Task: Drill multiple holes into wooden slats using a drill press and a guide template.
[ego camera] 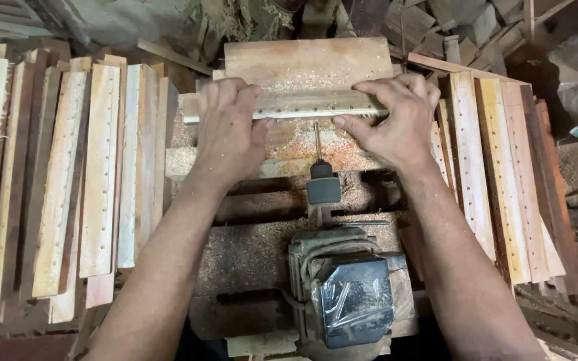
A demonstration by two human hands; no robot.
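Observation:
A narrow wooden slat (302,104) with a row of small holes lies crosswise on a sawdust-covered bench, its edge facing a horizontal drill bit (317,140). My left hand (230,127) grips the slat's left part, thumb under its near edge. My right hand (397,119) holds its right part the same way. The bit sticks out of a dark chuck (322,187) on a worn motor (349,294) wrapped in plastic, just below the slat. The bit's tip almost meets the slat between my hands.
Drilled slats lean in a row on the left (95,174) and in another stack on the right (496,174). A wide plank (309,61) lies behind the slat. Sawdust and wood scraps (436,23) fill the back.

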